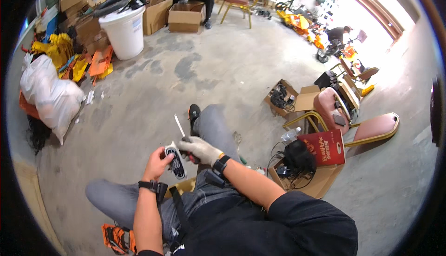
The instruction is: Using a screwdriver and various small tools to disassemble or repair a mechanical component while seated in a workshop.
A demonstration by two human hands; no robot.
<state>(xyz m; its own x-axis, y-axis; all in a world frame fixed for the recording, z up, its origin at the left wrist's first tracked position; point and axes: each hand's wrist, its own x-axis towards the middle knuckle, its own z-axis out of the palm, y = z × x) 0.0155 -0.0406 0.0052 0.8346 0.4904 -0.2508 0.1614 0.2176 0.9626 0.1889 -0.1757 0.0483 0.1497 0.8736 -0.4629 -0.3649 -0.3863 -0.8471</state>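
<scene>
Floor (148, 89) stretches from the grey piece (177, 167), taken here as clock centre, toward eleven and twelve o'clock. Its edge is made by a white bag (51, 91) at ten and a white bucket (124, 37) at eleven; near two and three, a pink chair (329, 102) limits the room. The left hand (157, 164), bare, grasps the grey piece. The right hand (205, 152), gloved, is closed around a screwdriver (179, 124), its shaft pointing almost to twelve. At two, an open box (307, 101) contains tangled black items (281, 96). At three, a nearer box (321, 184) contains a black bag (299, 156); a red box (324, 144) touches it. The bucket carries a black ring (110, 6) on top; its inside is hidden.
</scene>
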